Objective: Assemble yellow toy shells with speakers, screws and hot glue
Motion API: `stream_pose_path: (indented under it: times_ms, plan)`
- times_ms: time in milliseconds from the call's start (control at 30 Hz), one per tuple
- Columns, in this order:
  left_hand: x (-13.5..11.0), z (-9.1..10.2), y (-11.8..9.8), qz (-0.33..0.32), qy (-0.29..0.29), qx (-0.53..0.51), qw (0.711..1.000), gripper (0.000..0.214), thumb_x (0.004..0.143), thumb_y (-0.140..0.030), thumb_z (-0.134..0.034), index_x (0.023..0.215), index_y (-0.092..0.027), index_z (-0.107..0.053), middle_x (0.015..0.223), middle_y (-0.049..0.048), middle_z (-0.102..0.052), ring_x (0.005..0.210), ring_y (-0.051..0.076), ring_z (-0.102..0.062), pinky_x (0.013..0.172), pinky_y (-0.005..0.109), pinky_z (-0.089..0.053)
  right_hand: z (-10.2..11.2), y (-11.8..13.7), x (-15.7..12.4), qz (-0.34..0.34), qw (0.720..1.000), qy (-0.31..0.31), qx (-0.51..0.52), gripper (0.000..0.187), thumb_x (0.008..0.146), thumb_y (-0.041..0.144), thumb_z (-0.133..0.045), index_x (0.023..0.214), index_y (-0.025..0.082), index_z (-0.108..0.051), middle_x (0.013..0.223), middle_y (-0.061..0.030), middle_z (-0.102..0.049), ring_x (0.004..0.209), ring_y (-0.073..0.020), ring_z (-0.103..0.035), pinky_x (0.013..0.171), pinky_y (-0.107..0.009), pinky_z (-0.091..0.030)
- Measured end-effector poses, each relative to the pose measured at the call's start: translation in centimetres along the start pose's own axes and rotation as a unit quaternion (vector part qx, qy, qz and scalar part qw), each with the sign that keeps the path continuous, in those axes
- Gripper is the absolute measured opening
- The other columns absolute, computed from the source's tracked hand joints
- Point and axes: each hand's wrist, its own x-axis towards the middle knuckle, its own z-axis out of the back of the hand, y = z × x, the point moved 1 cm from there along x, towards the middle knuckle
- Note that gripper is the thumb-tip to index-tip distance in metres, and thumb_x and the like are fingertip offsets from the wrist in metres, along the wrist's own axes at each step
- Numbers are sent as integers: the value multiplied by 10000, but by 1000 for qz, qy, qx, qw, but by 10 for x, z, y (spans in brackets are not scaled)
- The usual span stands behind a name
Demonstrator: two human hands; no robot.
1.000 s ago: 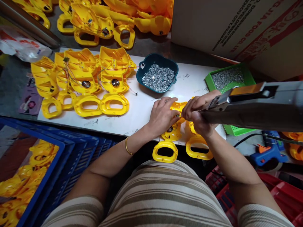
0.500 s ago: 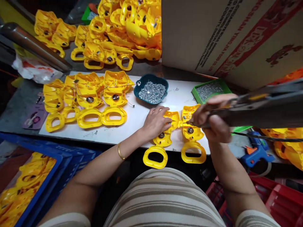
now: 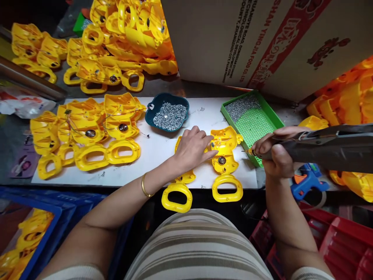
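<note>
My left hand [image 3: 192,148] lies flat, fingers spread, on a yellow plastic shell half [image 3: 182,177] at the near edge of the white board [image 3: 163,155]. A second yellow shell half [image 3: 223,149], with a round speaker and thin wires inside, lies just right of it. My right hand [image 3: 273,153] is wrapped round a dark electric screwdriver [image 3: 326,147], whose tip points left toward that shell from beside the green tray [image 3: 250,121] of screws. A teal bowl [image 3: 166,111] of screws stands just beyond my left hand.
Several wired yellow shell halves [image 3: 87,128] lie on the board's left part, more are heaped behind [image 3: 122,35]. A large cardboard box [image 3: 262,39] stands at the back right. A blue glue gun [image 3: 305,182] lies right, red crates [image 3: 335,241] and a blue crate [image 3: 32,221] below.
My right hand has drawn the screwdriver away to the right, off the shells. My left hand stays on the left shell, now with fingers flat. The view has shifted right.
</note>
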Motion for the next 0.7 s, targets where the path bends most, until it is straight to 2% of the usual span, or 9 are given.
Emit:
stream_pose_path:
  times_ms: [100, 233, 300, 367, 467, 533, 633, 700]
  plan:
    - [7, -2, -4, 9, 12, 11, 1000, 328, 845, -476, -653, 999, -195, -723, 890, 83, -685, 904, 262, -517, 738, 361, -400, 2, -1, -1, 1, 999, 11, 30, 208, 754, 264, -683, 947, 203, -639, 524, 61, -551, 389, -119, -498, 388, -269, -457]
    - [10, 1, -7, 3, 23, -8, 1000, 174, 839, -316, -667, 951, -196, -727, 845, 67, -704, 860, 238, -562, 666, 321, -410, 10, -4, -3, -7, 998, 55, 33, 243, 769, 298, -669, 1008, 259, -644, 525, 63, -534, 395, -130, -493, 380, -282, -459]
    - [11, 2, -10, 6, 16, -47, 999, 133, 839, -233, -637, 935, -207, -725, 846, 49, -714, 838, 214, -595, 644, 296, -423, 16, -4, -5, -15, 997, 75, 19, 279, 769, 311, -675, 1045, 297, -644, 526, 62, -526, 403, -141, -494, 382, -294, -465]
    - [13, 1, -13, 18, -1, -132, 991, 147, 833, -171, -611, 918, -209, -724, 885, 29, -731, 837, 186, -631, 679, 282, -457, 22, -2, -7, -37, 995, 89, -3, 312, 770, 321, -684, 1079, 321, -640, 564, 47, -542, 440, -155, -520, 420, -316, -486]
    - [17, -3, -15, 71, -27, -304, 950, 161, 804, -115, -625, 905, -192, -725, 905, 11, -746, 781, 133, -663, 717, 247, -493, 31, 4, -9, -64, 990, 121, -20, 365, 767, 388, -694, 1121, 327, -629, 640, 20, -584, 506, -170, -563, 494, -343, -505]
    - [19, -7, -13, 129, -29, -396, 909, 164, 797, -116, -640, 928, -173, -721, 888, 11, -740, 641, 90, -648, 647, 214, -498, 38, 9, -10, -84, 983, 159, -18, 439, 740, 457, -707, 1149, 324, -621, 679, 3, -613, 557, -184, -583, 557, -371, -526]
    - [19, -11, -10, 208, 6, -486, 849, 234, 831, -152, -623, 1053, -150, -694, 945, 41, -718, 483, 54, -605, 492, 188, -470, 50, 13, -13, -149, 967, 206, -4, 575, 697, 573, -698, 1201, 313, -609, 792, -40, -659, 708, -231, -626, 718, -456, -554]
    - [18, -11, -9, 242, 38, -511, 824, 293, 846, -160, -613, 1133, -144, -672, 948, 56, -712, 472, 63, -615, 439, 177, -459, 58, 12, -15, -197, 955, 218, 31, 675, 711, 723, -577, 1233, 295, -601, 847, -68, -672, 799, -264, -641, 815, -518, -539]
